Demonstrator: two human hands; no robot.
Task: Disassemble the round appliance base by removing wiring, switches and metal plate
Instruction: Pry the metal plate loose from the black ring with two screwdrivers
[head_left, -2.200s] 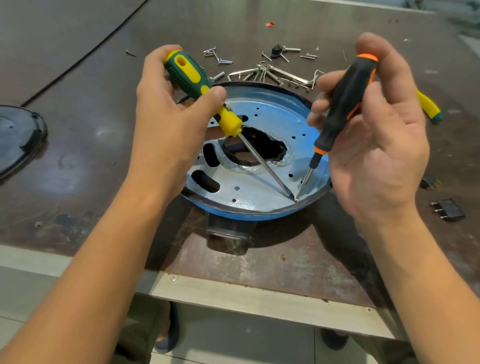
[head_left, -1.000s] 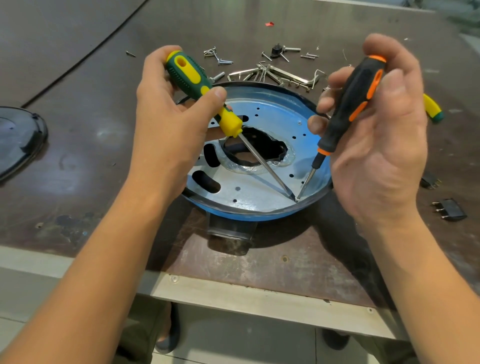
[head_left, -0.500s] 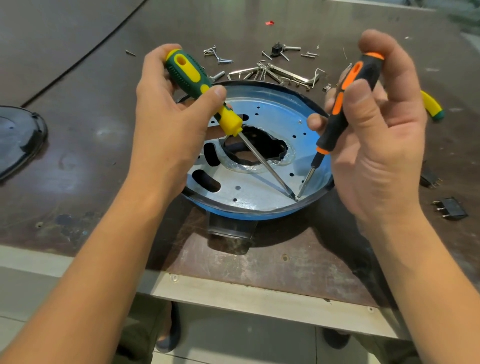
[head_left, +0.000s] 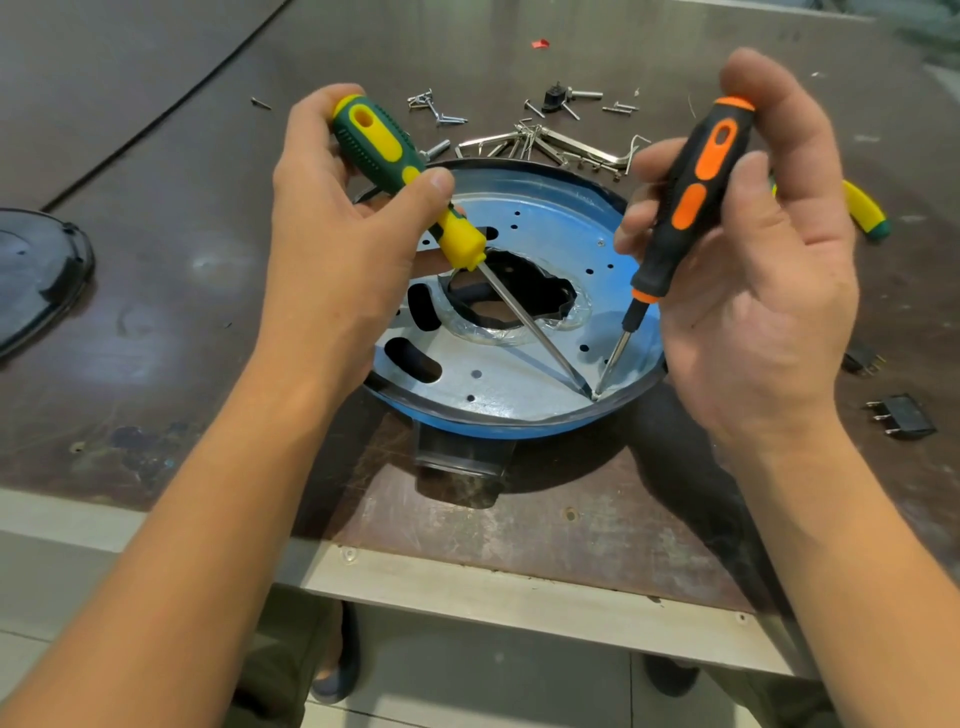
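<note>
The round appliance base has a blue rim and lies on the brown table, with its silver metal plate facing up around a dark central hole. My left hand grips a green and yellow screwdriver. Its shaft slants down to the plate's near right edge. My right hand holds a black and orange screwdriver between fingers and thumb. Both tips meet at the same spot by the rim.
Loose screws and metal brackets lie behind the base. A second yellow-green tool handle shows behind my right hand. Black switch parts lie at the right. A dark round cover sits at the left edge.
My right fingers have turned the black and orange screwdriver about its axis, tip staying in place. My left hand and its screwdriver have not moved.
</note>
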